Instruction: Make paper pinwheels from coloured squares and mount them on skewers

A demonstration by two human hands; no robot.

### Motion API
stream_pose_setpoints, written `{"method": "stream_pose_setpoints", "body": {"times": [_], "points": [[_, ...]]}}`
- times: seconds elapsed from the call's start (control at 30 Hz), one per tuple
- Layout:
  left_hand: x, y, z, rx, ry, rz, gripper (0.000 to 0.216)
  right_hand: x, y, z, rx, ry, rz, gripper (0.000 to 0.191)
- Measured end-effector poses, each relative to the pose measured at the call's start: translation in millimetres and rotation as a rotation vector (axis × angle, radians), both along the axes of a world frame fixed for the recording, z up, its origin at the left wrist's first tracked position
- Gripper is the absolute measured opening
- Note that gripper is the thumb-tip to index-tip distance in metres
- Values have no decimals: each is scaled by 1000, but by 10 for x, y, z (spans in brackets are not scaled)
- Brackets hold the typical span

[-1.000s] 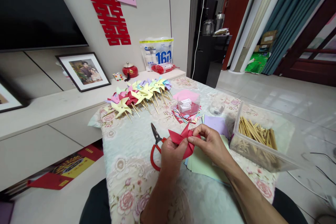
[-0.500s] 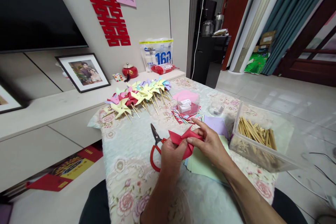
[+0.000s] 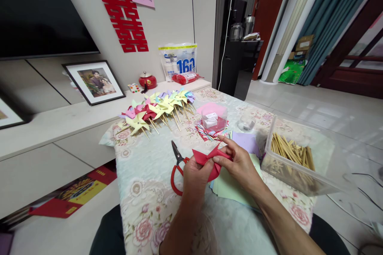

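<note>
A red paper pinwheel (image 3: 214,153), its corners folded in toward the middle, is held between both hands above the table. My left hand (image 3: 196,173) is closed on its left side, thumb pressed near the centre. My right hand (image 3: 237,163) pinches the right side with thumb and fingers, the index finger raised a little. Fingers partly hide the pinwheel's centre. Beside my left hand lie scissors (image 3: 177,167) with red handles, blades pointing away. Under my right hand is a stack of coloured paper (image 3: 236,191), pale green on top, with a purple sheet (image 3: 245,142) behind.
Several finished pinwheels (image 3: 161,107) on sticks lie at the table's back left. A clear plastic container (image 3: 214,119) stands on patterned paper, near a small clear round dish (image 3: 246,122). At right, a plastic bin (image 3: 287,173) holds many wooden sticks (image 3: 293,151). A flowered cloth (image 3: 143,199) covers the table.
</note>
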State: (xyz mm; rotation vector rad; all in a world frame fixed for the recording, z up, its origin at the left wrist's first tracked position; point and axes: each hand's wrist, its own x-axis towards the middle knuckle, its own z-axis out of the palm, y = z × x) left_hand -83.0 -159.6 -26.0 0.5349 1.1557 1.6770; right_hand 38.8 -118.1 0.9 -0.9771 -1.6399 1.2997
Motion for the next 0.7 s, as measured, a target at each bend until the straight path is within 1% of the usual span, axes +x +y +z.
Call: {"method": "stream_pose_setpoints", "body": {"times": [0.27,0.43,0.57,0.7], "points": [[-10,-26,17,-17,-30,-49,39,2,0,-6,35,-37,-16,64],[-5,-44,28,-55,-22,-27,36,-1,8,-33,37,-32,-26,59],[-4,-26,-6,-62,-29,-41,38,-2,12,-56,27,-9,-23,57],[0,-16,-25,-72,-27,-24,39,-8,12,-68,12,0,-28,53]]}}
